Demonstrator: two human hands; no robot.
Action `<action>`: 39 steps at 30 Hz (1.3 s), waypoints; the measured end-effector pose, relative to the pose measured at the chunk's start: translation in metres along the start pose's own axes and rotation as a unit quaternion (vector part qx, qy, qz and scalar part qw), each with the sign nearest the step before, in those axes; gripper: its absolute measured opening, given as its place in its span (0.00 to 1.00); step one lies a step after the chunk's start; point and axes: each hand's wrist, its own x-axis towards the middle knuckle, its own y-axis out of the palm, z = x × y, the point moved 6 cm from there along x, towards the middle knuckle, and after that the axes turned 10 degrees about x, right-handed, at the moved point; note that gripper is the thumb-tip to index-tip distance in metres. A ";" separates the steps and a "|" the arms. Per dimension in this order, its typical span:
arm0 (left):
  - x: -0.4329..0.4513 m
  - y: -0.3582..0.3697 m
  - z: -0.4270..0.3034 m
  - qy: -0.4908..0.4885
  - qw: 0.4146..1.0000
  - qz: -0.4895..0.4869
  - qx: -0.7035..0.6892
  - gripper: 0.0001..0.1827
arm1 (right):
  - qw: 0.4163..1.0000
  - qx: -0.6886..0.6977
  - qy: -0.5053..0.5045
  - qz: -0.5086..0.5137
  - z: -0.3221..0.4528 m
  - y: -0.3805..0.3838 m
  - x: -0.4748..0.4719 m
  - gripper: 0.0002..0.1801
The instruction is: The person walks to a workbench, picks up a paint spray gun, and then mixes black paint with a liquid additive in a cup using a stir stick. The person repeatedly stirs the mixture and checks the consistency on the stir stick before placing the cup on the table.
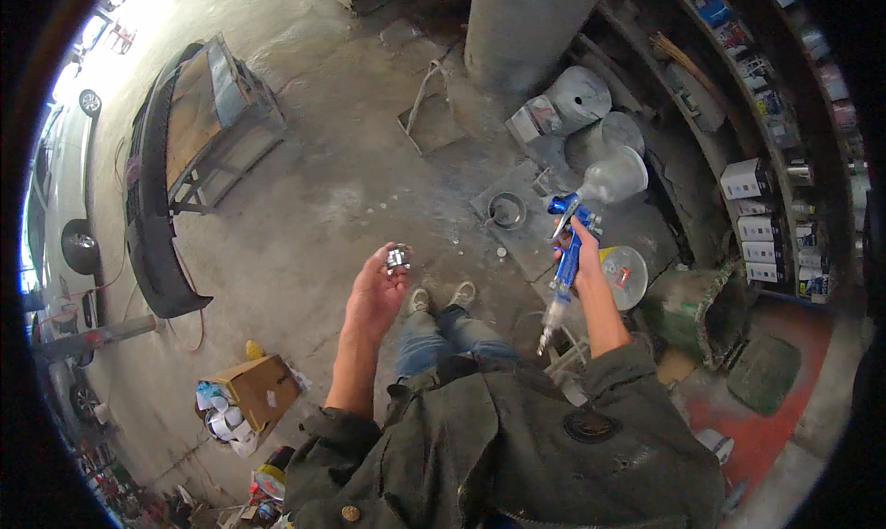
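Note:
My right hand (583,252) grips the handle of a blue spray gun (569,259). A translucent paint cup (616,175) is fixed to the gun's far end, and a clear piece with a metal fitting (550,325) extends from the bottom of the handle. In my left hand (381,287), held apart from the gun, is a small shiny metal part (398,258), which looks like a spray gun's air cap. The fingertips hide some of it.
A shallow round pan (507,211) lies on the floor ahead. Right of me are metal cans (581,96), a tipped green bin (692,314) and shelves (775,114). To the left, a black car bumper (149,204) leans on a worktable (197,114); a cardboard box (263,390) holds waste.

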 end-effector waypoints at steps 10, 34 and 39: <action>0.004 0.035 0.033 -0.105 0.955 0.017 0.275 0.25 | 0.958 -0.132 0.157 0.202 -0.053 0.085 -0.110 0.23; 0.086 0.122 0.024 -0.217 0.751 0.423 0.458 0.17 | 0.990 0.125 -0.060 -0.037 -0.092 0.108 -0.170 0.07; 0.128 0.122 0.045 -0.354 0.711 0.408 0.451 0.18 | 0.955 0.203 -0.150 -0.154 -0.113 0.134 -0.176 0.09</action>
